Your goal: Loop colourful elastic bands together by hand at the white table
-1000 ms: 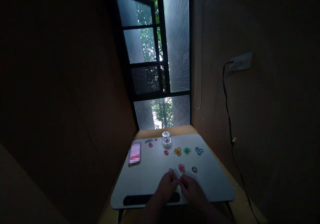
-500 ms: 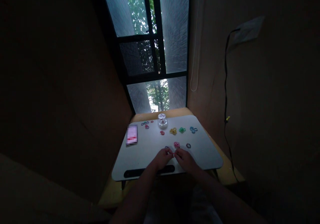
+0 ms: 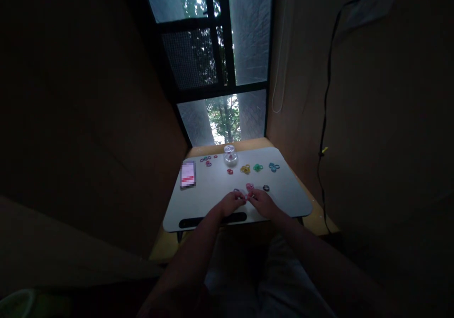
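Observation:
Over the front of the white lap table [image 3: 209, 190], my left hand [image 3: 231, 202] and my right hand [image 3: 263, 203] meet with fingertips pinched. Between them is a small pink band [image 3: 246, 198], mostly covered by the fingers. Just beyond lies a pile of pink bands [image 3: 249, 186]. A dark band [image 3: 266, 188] rests to its right, and a greyish band [image 3: 236, 190] partly shows behind my left hand. Farther back sit red bands [image 3: 230, 171], yellow bands [image 3: 245, 169], green bands [image 3: 257, 167] and blue bands [image 3: 274, 167] in separate groups.
A clear lidded jar [image 3: 230, 157] stands at the table's back. Mixed bands [image 3: 206, 160] lie back left, near a blurred phone-like rectangle [image 3: 187, 174]. A black slotted strip [image 3: 191, 222] runs along the front edge. A cable [image 3: 325, 105] hangs on the right wall.
The camera has tilted down, so the table appears higher and more of my lap shows. My hands remain together at the pink band; the groups on the table look unchanged.

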{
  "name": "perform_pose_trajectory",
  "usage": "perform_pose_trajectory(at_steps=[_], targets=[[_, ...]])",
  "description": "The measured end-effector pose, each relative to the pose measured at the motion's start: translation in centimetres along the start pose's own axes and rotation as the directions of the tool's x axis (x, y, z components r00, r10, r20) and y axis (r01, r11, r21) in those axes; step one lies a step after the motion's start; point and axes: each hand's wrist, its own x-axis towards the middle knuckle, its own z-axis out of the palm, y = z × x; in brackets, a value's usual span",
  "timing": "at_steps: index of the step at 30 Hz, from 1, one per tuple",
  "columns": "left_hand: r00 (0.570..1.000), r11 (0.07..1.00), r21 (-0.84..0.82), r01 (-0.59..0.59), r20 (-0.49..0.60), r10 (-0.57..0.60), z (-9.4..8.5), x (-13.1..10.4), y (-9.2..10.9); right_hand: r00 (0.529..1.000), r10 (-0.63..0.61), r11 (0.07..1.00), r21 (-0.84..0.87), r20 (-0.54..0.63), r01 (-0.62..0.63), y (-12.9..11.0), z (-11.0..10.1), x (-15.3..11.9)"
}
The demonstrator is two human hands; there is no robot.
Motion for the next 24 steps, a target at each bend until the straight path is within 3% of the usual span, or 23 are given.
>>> perform_pose_trajectory(at_steps=[6, 13, 24], targets=[[1.0, 0.999, -0.043, -0.012, -0.026, 0.011, 0.0, 0.1, -0.8, 1.0, 0.023, 1.0, -0.001, 0.013, -0.022, 0.5, 0.1, 0.0], [0.986, 0.995, -0.018, -0.095, -0.136, 0.092, 1.1, -1.0, -1.7, 1.0, 0.02, 1.0, -0.012, 0.016, -0.02, 0.3, 0.1, 0.0], [0.971, 0.991, -0.015, -0.136, -0.202, 0.13, 1.7, -2.0, -1.3, 0.999, 0.031, 0.999, -0.033, 0.031, -0.03, -0.7, 0.0, -0.6]])
